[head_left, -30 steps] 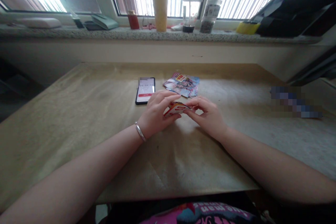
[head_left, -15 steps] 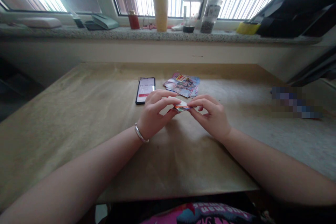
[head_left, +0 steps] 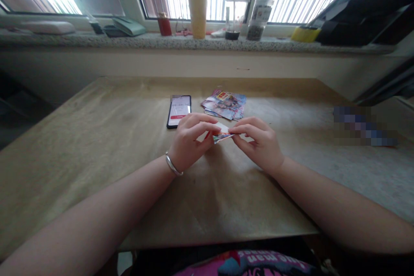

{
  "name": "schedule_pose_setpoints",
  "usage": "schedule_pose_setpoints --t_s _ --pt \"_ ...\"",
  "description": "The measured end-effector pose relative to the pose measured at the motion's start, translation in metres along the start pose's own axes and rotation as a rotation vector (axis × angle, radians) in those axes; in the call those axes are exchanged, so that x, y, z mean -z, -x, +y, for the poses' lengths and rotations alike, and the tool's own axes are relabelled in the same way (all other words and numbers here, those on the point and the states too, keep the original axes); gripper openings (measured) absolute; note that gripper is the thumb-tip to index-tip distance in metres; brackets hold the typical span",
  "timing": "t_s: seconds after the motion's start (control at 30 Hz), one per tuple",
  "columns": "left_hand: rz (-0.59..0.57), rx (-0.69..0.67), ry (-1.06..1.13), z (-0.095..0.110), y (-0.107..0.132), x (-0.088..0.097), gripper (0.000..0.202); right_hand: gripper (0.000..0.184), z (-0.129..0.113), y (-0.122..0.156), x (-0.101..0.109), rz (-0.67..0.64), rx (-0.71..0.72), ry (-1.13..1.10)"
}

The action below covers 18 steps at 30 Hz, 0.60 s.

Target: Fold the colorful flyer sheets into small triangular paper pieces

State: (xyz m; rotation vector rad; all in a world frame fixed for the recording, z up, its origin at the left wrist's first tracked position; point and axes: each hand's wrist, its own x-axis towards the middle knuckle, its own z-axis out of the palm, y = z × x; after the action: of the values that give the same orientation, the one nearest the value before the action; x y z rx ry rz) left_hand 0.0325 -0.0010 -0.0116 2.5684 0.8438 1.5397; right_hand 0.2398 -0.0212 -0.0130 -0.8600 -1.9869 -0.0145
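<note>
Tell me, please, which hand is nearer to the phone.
Left: the left hand is just in front of the phone; the right hand is farther off, to its right.

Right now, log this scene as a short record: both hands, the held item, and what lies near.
Left hand: grips one side of printed piece
Right hand: pinches its other side
Bracelet: on left wrist
Phone: on table, partly behind left hand
Printed sheets: loose pile beyond the hands, right of phone
</note>
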Motion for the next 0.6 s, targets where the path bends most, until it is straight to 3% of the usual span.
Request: schedule_pose_setpoints --t_s 0.17,0.3,0.4,0.6 --pt "-0.009 0.01 0.031 0.004 0.0 0.001 0.016 0.011 -0.002 0.0 0.0 -0.01 -0.024 0.008" --pt "0.005 0.034 0.045 0.003 0.001 0.0 0.025 0.01 -0.002 -0.002 0.003 0.08 -0.044 0.035" --pt "-0.004 0.036 0.044 0.001 0.002 0.0 0.025 0.01 0.002 -0.004 0.008 0.122 0.019 0.148" --pt "-0.046 -0.028 0.012 -0.001 0.003 -0.002 0.021 0.01 0.008 -0.004 0.01 0.02 0.123 0.277"
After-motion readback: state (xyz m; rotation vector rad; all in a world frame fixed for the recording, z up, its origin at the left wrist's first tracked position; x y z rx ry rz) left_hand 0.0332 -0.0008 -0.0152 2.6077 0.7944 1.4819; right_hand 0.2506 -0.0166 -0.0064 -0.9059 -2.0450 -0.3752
